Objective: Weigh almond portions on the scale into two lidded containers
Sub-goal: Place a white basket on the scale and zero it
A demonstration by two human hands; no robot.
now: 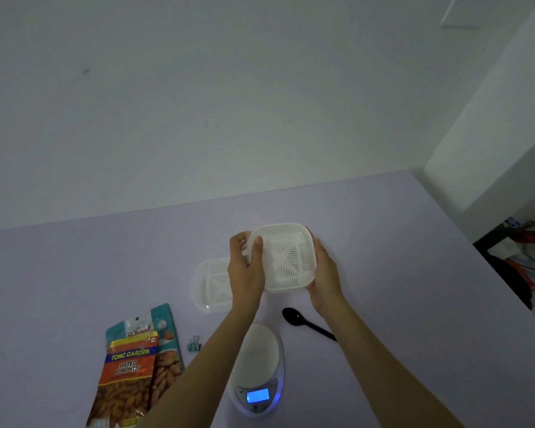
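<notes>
Almond bags [136,362] left of scale [257,366]; spoon [308,323] right.

Orange almond packet [127,375] on the worktop [74,273] reading "TONG GARDEN" and "SALTED ALMONDS", lit scale display [258,396] seemingly too blurred to read

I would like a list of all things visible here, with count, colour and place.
table: 1, pale lilac, fills the lower view
scale: 1, white with lit blue display, near centre
held container: 1, white, slotted, held up beyond the scale
second container: 1, white, on the table, left of the held one
spoon: 1, black, right of the scale
binder clip: 1, teal, left of the scale
almond bags: 2, orange lying on teal, near left
left hand: 1, grips the held container's left rim
right hand: 1, holds its right side
</notes>
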